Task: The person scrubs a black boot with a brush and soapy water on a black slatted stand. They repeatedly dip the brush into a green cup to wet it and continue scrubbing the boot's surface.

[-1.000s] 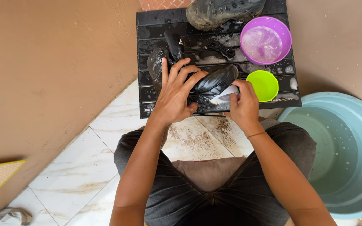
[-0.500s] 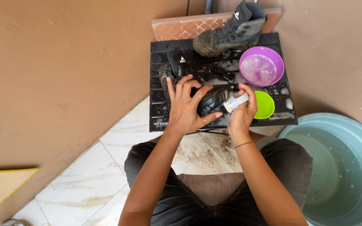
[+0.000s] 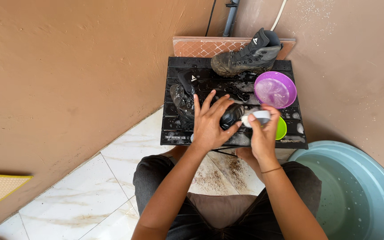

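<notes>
Second muddy boot (image 3: 247,55), purple bowl (image 3: 275,90), green bowl (image 3: 282,128) crowding black table (image 3: 234,141), wet boot (image 3: 201,104) lying toe rightward, left hand (image 3: 210,124) splayed on it, right hand (image 3: 263,133) gripping white brush (image 3: 256,117)

The black table (image 3: 174,133) is crowded: a purple bowl (image 3: 275,90) and green cup (image 3: 282,128) block the right, a muddy boot (image 3: 245,55) the back. Open room seems to remain along the left edge. A blue basin (image 3: 356,195) hems the right side.
</notes>
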